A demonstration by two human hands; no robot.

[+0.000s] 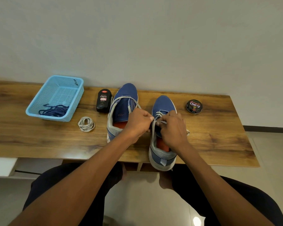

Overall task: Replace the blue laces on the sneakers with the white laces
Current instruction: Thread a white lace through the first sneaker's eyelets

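- Low wooden bench (pixel 219 141) against a pale wall; person seated in front of it, both forearms reaching in.
- Right-hand blue mesh sneaker with pale sole (pixel 162 144) sits at the bench's near edge, heel overhanging slightly. White flat lace (pixel 160 114) already crosses its lower eyelets; upper eyelets not yet filled, as far as can be seen.
- Left hand (pixel 137 123) is closed in a pinch on one lace strand at the shoe's inner side, thumb extended. That strand appears to loop away over the other shoe.
- Right hand (pixel 171 128) has fingers curled over the tongue area, pinching the other strand; the exact contact is hidden by the knuckles.
- Left-hand blue sneaker (pixel 122 111) stands just beside, unlaced, tongue open.
- Spare coiled white lace (pixel 86 124) lies on the bench, left of the shoes.
- Removed dark blue laces (pixel 55 110) heaped in a light blue perforated plastic basket (pixel 39 101).
- Black polish bottle (pixel 103 100) and round black polish tin (pixel 194 106) stand by, unused.
- Handling judgement: lace is light, limp, prone to twisting; best gripped close to the stiff tip for feeding through an eyelet. Mesh upper is soft and will give, so steadying the shoe helps.
- Judged stage: mid-lacing of the first shoe.
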